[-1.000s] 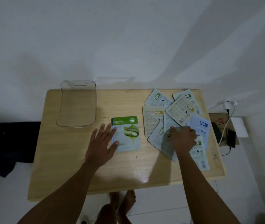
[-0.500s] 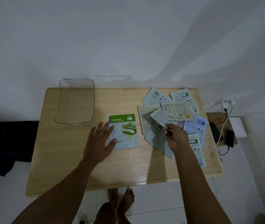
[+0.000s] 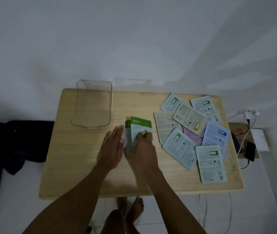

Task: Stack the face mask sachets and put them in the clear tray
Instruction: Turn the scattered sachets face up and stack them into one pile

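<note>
A clear tray (image 3: 93, 121) stands empty at the table's back left. My right hand (image 3: 142, 149) holds a green-topped sachet (image 3: 139, 126) by its lower edge, laid tilted over the cucumber sachet (image 3: 127, 129), whose left edge shows underneath. My left hand (image 3: 111, 149) rests flat on the table, fingers together, touching the pile's left side. Several more sachets (image 3: 190, 119) lie scattered face down on the right half of the table, overlapping one another, with a pink one (image 3: 193, 136) partly covered.
The wooden table (image 3: 83, 166) stands against a white wall. A phone (image 3: 250, 151) on a charging cable lies beside a cardboard box past the right edge. Dark cloth (image 3: 24, 141) lies on the floor at left. My bare feet show below the front edge.
My right hand lifted one sachet from the scattered group, carried it left and laid it face up on the cucumber sachet. My left hand turned edge-on against the pile.
</note>
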